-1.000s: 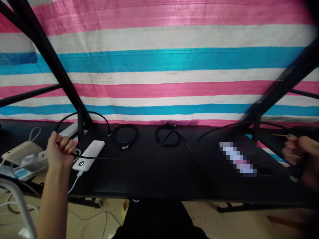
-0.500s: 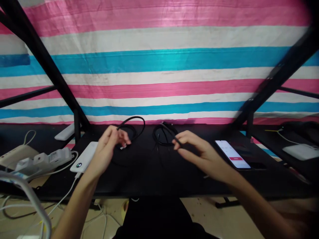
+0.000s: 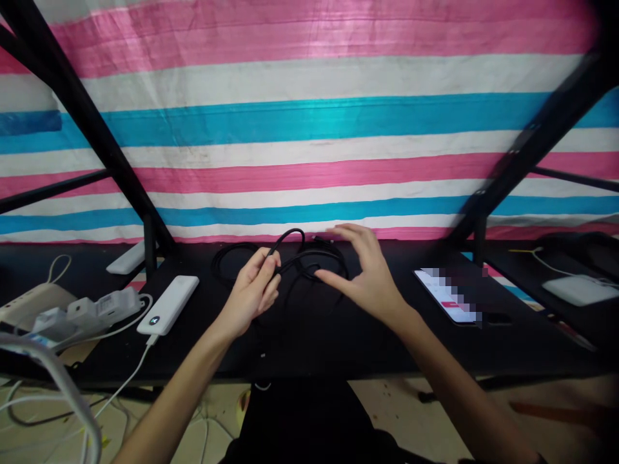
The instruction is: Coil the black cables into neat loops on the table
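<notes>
My left hand is closed around a black cable, which loops up and over to the right of the fingers. Thumb and fingers apart, my right hand hovers at the right of that loop with nothing gripped. Behind and between the hands, a coiled black cable lies near the back of the black table. Another black coil rests to the left, partly behind my left hand. Where the held cable ends cannot be made out.
A white power bank with a white cable plugged in lies at the left. Farther left is a power strip with white chargers. A phone with a lit screen lies at the right. Black metal frame bars slant up on both sides.
My left hand has moved right with the black cable, towards the middle. My right hand has let go of its piece of cable and its fingers have spread.
</notes>
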`<state>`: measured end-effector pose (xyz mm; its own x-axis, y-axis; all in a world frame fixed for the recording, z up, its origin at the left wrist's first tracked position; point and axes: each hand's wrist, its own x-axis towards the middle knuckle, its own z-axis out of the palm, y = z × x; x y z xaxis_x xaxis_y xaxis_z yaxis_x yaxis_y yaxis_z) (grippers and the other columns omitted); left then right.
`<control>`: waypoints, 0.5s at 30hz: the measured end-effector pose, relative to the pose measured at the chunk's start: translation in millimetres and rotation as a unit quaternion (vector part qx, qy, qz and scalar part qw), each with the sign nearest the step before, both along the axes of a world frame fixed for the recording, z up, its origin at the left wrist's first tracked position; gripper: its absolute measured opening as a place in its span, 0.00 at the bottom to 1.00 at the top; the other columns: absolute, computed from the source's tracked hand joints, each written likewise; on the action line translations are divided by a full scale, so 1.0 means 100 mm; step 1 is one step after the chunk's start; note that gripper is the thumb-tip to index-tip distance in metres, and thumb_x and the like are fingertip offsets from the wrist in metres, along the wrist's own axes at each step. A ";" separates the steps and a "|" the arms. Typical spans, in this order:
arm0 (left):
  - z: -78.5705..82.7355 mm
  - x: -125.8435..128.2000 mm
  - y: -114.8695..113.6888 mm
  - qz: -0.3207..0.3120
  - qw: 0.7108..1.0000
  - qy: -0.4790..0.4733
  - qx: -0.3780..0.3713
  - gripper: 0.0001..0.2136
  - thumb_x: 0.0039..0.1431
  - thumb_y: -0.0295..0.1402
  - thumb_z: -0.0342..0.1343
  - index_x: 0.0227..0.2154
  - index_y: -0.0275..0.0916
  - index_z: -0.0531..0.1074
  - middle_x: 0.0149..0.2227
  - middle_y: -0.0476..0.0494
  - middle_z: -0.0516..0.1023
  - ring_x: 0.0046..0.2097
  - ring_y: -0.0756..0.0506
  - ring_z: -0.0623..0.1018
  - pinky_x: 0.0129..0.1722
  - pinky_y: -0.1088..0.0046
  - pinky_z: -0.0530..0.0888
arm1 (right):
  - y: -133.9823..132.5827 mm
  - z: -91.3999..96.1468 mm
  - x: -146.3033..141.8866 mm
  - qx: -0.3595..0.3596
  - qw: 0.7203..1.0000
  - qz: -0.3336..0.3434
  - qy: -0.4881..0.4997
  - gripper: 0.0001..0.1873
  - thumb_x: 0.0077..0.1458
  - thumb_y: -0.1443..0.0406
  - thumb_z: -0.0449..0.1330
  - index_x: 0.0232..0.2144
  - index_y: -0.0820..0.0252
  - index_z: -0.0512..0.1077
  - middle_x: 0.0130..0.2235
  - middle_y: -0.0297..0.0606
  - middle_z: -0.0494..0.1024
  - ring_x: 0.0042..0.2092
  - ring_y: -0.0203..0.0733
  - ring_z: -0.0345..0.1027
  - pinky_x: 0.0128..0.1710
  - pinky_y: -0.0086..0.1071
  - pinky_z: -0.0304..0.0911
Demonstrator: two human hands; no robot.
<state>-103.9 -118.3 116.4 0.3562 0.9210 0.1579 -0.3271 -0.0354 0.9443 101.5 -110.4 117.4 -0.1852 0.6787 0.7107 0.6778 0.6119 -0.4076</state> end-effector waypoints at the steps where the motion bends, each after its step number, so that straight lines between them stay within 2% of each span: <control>1: 0.00 -0.03 0.01 -0.005 1.000 -0.012 0.002 0.12 0.59 0.45 0.51 0.31 0.42 0.62 0.11 0.63 0.48 0.11 0.59 0.45 0.11 0.88 0.46 | 0.07 -0.10 0.08 -0.044 0.998 -0.008 0.039 0.35 0.47 0.53 0.64 0.56 0.54 0.61 0.56 0.45 0.63 0.58 0.51 0.55 0.56 0.47 0.53; 3: 0.01 -0.09 0.01 -0.006 0.999 -0.038 0.011 0.11 0.58 0.45 0.52 0.32 0.42 0.63 0.11 0.62 0.48 0.11 0.59 0.44 0.11 0.88 0.46 | 0.20 -0.35 0.21 -0.180 0.976 -0.019 0.124 0.46 0.42 0.51 0.66 0.60 0.54 0.54 0.60 0.48 0.56 0.60 0.52 0.53 0.56 0.48 0.54; 4: 0.02 -0.13 0.01 -0.002 0.998 -0.053 0.015 0.11 0.58 0.45 0.52 0.32 0.42 0.64 0.11 0.62 0.48 0.11 0.59 0.44 0.11 0.88 0.47 | 0.26 -0.48 0.25 -0.258 0.952 -0.007 0.167 0.48 0.41 0.51 0.67 0.61 0.54 0.52 0.61 0.49 0.55 0.60 0.53 0.53 0.56 0.48 0.54; 5: 0.03 -0.16 0.01 -0.001 0.998 -0.068 0.019 0.11 0.58 0.45 0.52 0.32 0.43 0.64 0.10 0.62 0.48 0.11 0.59 0.43 0.10 0.88 0.47 | 0.29 -0.59 0.27 -0.326 0.921 0.016 0.213 0.48 0.41 0.51 0.66 0.61 0.54 0.52 0.60 0.50 0.57 0.60 0.52 0.54 0.56 0.48 0.55; 7: 0.06 -0.22 0.01 -0.011 0.995 -0.097 0.023 0.11 0.57 0.46 0.53 0.31 0.43 0.64 0.09 0.62 0.48 0.10 0.58 0.42 0.10 0.88 0.47 | 0.32 -0.75 0.26 -0.416 0.859 0.069 0.290 0.44 0.45 0.52 0.64 0.60 0.53 0.53 0.59 0.49 0.61 0.59 0.51 0.56 0.56 0.49 0.55; 9: 0.08 -0.26 0.00 -0.022 0.992 -0.122 0.025 0.12 0.56 0.47 0.53 0.30 0.44 0.65 0.08 0.62 0.46 0.09 0.58 0.41 0.09 0.87 0.46 | 0.30 -0.79 0.19 -0.451 0.813 0.125 0.346 0.38 0.48 0.53 0.63 0.59 0.51 0.56 0.59 0.47 0.62 0.59 0.49 0.58 0.56 0.48 0.55; 12: 0.11 -0.25 -0.01 -0.010 0.989 -0.145 0.019 0.13 0.55 0.49 0.53 0.28 0.45 0.65 0.06 0.62 0.45 0.08 0.57 0.40 0.07 0.85 0.44 | 0.23 -0.70 0.03 -0.453 0.758 0.231 0.408 0.31 0.50 0.54 0.62 0.55 0.50 0.60 0.57 0.45 0.66 0.56 0.48 0.64 0.54 0.47 0.58; 14: 0.12 -0.20 -0.01 0.022 0.988 -0.154 0.010 0.12 0.56 0.48 0.53 0.29 0.46 0.65 0.06 0.62 0.46 0.08 0.56 0.41 0.07 0.84 0.43 | 0.20 -0.60 -0.08 -0.429 0.736 0.277 0.445 0.24 0.52 0.55 0.61 0.49 0.53 0.64 0.50 0.43 0.73 0.50 0.47 0.69 0.51 0.44 0.62; 15: 0.12 -0.17 0.00 0.044 0.987 -0.154 0.004 0.10 0.57 0.47 0.53 0.30 0.46 0.66 0.07 0.62 0.46 0.08 0.56 0.42 0.07 0.83 0.43 | 0.18 -0.56 -0.12 -0.414 0.735 0.277 0.459 0.20 0.52 0.54 0.60 0.46 0.54 0.65 0.45 0.42 0.76 0.46 0.45 0.72 0.48 0.42 0.65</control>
<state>-120.6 -118.3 128.6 0.2091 0.9442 0.2544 -0.5937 -0.0841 0.8003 89.1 -92.3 61.7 -0.2966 0.9503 0.0947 -0.3762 -0.0252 -0.9262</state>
